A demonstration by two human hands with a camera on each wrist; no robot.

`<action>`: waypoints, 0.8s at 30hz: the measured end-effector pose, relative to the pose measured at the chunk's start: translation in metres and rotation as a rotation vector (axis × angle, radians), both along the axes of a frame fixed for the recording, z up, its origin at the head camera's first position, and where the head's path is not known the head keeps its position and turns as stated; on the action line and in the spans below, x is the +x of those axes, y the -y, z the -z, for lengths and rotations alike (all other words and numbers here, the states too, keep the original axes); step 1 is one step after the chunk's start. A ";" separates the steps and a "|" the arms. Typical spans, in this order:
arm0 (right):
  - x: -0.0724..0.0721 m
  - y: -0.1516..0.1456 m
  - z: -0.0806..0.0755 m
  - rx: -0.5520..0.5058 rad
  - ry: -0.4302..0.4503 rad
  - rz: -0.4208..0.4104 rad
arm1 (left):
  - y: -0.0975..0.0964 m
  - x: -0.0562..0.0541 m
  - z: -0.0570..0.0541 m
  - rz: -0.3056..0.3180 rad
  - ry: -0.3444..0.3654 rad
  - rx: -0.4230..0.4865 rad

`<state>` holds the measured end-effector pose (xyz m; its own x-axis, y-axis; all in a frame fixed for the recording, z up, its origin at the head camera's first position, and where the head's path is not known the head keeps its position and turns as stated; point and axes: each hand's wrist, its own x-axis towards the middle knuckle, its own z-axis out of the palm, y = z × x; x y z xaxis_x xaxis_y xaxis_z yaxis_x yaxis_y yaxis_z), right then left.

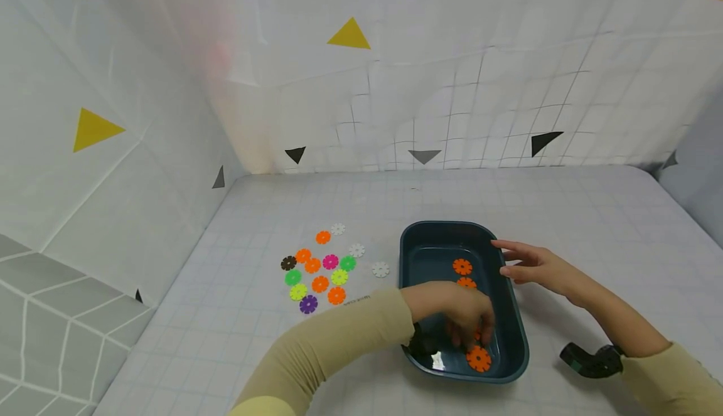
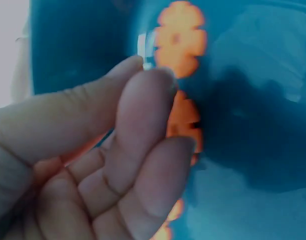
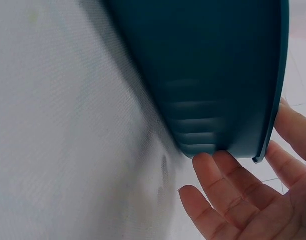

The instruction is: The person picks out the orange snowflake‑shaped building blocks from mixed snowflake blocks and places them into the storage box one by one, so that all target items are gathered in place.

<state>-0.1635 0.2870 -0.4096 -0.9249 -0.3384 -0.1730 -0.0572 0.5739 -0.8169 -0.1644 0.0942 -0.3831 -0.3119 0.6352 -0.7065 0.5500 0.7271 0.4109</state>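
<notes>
My left hand (image 1: 467, 312) reaches down into a dark teal plastic tray (image 1: 408, 265). Up close in the left wrist view, its thumb and fingers (image 2: 145, 102) are curled together, and a bit of orange shows between them, mostly hidden, like a notched disc. Several orange notched plastic discs (image 1: 479, 359) form a rough line along the tray's right part, partly covered by the hand. Outside the tray's right wall is my right hand (image 1: 536, 270), its fingers (image 3: 210, 175) spread and loosely bent at the rim and outer side.
Left of the tray, loose notched discs lie scattered: a purple one (image 1: 308, 304), a black one (image 1: 289, 263), a pink one (image 1: 330, 261), plus white, green, yellow and orange ones. A black device (image 1: 592, 361) is at the right wrist. White sheeting (image 1: 429, 77) rises behind the table.
</notes>
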 end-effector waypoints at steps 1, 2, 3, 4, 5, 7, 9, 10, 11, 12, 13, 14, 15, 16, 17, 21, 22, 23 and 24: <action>0.000 0.000 0.000 0.002 -0.001 -0.001 | 0.001 -0.001 -0.002 -0.004 0.004 0.012; -0.001 0.000 0.000 0.003 0.000 -0.002 | 0.001 -0.003 -0.005 -0.011 0.011 0.025; -0.001 0.000 0.000 0.002 0.000 -0.003 | 0.002 -0.004 -0.007 -0.017 0.018 0.043; -0.001 0.000 -0.001 0.002 0.002 -0.004 | 0.003 -0.006 -0.009 -0.028 0.027 0.061; -0.001 -0.001 0.000 0.001 0.003 -0.006 | 0.004 -0.008 -0.012 -0.036 0.037 0.082; -0.002 -0.001 0.000 -0.001 0.006 -0.010 | 0.007 -0.012 -0.016 -0.051 0.041 0.119; -0.002 -0.002 0.000 -0.007 0.009 -0.014 | 0.010 -0.017 -0.021 -0.055 0.024 0.147; -0.002 -0.002 0.001 -0.007 0.011 -0.015 | 0.011 -0.019 -0.023 -0.060 0.013 0.159; -0.003 -0.002 0.001 -0.011 0.011 -0.014 | 0.013 -0.022 -0.025 -0.063 0.005 0.176; -0.003 -0.002 0.001 -0.012 0.012 -0.013 | 0.015 -0.025 -0.027 -0.071 -0.001 0.196; -0.003 -0.002 0.001 -0.012 0.011 -0.012 | 0.018 -0.028 -0.029 -0.082 -0.001 0.221; -0.003 -0.002 0.001 -0.013 0.009 -0.010 | 0.021 -0.031 -0.031 -0.098 -0.001 0.244; -0.003 -0.001 0.001 -0.011 0.006 -0.007 | 0.025 -0.033 -0.034 -0.114 0.005 0.276; -0.003 -0.001 0.002 -0.009 0.004 -0.006 | 0.029 -0.037 -0.036 -0.134 0.014 0.310; -0.002 -0.001 0.001 -0.008 0.003 -0.004 | 0.034 -0.040 -0.038 -0.153 0.023 0.344; -0.002 0.001 0.001 0.006 0.014 0.006 | 0.054 -0.053 -0.048 -0.249 0.058 0.453; -0.002 0.001 0.001 0.011 0.018 0.009 | 0.060 -0.056 -0.049 -0.268 0.061 0.475; -0.002 0.001 0.001 0.011 0.022 0.013 | 0.065 -0.059 -0.050 -0.294 0.069 0.498; -0.002 0.002 0.001 0.012 0.024 0.016 | 0.071 -0.062 -0.052 -0.316 0.074 0.520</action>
